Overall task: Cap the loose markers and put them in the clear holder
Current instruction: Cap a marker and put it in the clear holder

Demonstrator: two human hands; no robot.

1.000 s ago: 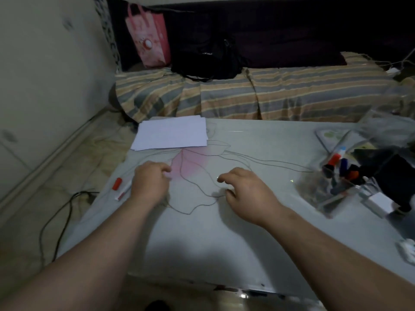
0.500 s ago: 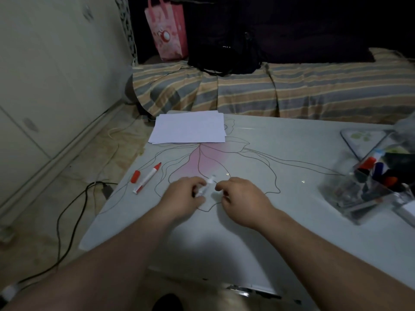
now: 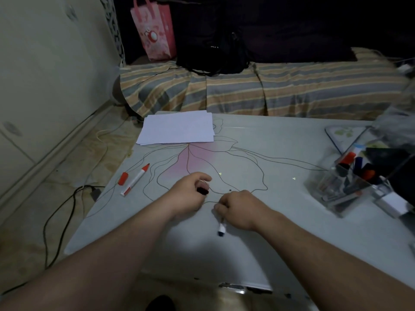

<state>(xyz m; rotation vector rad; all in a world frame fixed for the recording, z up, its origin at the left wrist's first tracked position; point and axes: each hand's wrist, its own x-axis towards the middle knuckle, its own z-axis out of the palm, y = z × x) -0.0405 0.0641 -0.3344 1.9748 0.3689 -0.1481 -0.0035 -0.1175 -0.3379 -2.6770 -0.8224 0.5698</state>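
a black cable (image 3: 58, 223) trails on the floor left of the table (image 3: 280, 243). on the table's left edge a red cap (image 3: 123, 178) lies just beside an uncapped red marker (image 3: 135, 179). paper sheets (image 3: 177, 127) sit at the table's far edge. near the table's middle the left hand (image 3: 190, 193) pinches a black cap (image 3: 202, 191); the right hand (image 3: 239, 208) grips a white marker (image 3: 221, 227), tip toward the near edge. on the table's right stands the clear holder (image 3: 341, 189) with markers inside, a small white box (image 3: 394, 202) beside it.
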